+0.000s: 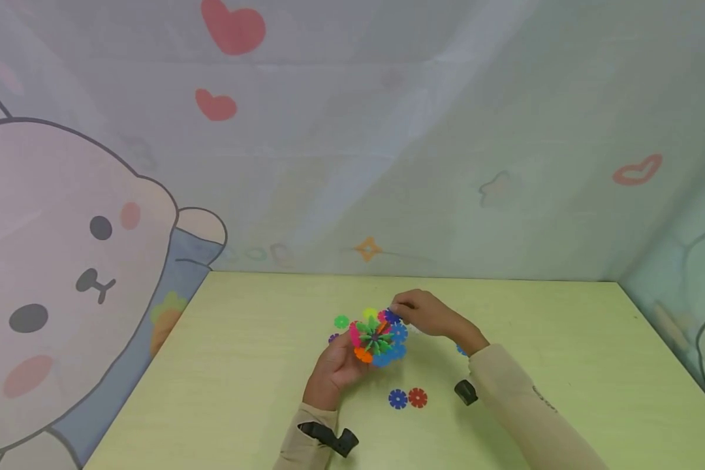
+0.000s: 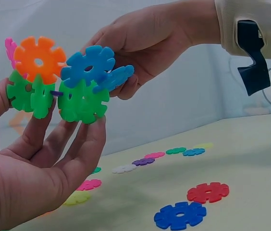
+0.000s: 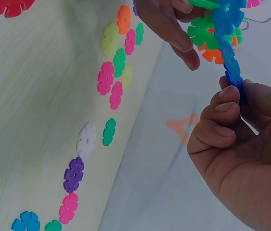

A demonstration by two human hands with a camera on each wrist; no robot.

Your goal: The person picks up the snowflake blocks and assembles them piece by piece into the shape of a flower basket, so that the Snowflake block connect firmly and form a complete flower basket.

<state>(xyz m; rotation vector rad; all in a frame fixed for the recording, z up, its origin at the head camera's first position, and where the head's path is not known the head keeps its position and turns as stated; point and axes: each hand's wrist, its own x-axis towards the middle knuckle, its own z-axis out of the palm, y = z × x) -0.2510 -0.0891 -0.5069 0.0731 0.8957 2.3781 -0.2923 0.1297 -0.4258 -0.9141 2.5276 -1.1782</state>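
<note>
Above the table (image 1: 241, 365), steady the disc cluster (image 1: 376, 339) in the half-curled left hand (image 1: 339, 364); with the right hand (image 1: 427, 313) pinched tight on the dark-blue disc (image 1: 393, 317), push squarely, perhaps half-seated behind the fingertips.

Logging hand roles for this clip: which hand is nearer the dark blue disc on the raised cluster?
Right. The right hand pinches the dark blue disc; the left hand holds the cluster from the opposite side, apart from that disc.
</note>
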